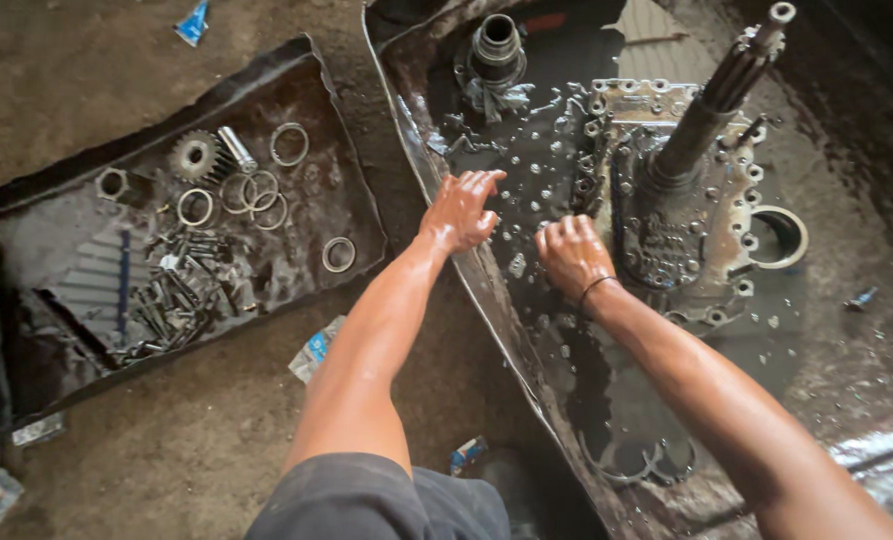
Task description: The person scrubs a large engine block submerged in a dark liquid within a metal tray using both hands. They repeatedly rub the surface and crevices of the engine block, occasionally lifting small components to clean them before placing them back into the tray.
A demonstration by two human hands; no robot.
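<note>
Dirt floor carries two oily trays: the left tray holds bolts, rings and a gear. Over the right tray, with its shafted housing in dark liquid, the left hand is spread and the right hand curled, fingers dipping, grasp unclear.

Single head view – looks steeply down, close over floor trays.

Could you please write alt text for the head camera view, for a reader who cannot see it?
Two bare, wet hands, left hand and right hand, reach into a metal tray of dark oily liquid beside a gearbox housing with an upright splined shaft. A second tray holds rings, bolts and a gear.
</note>
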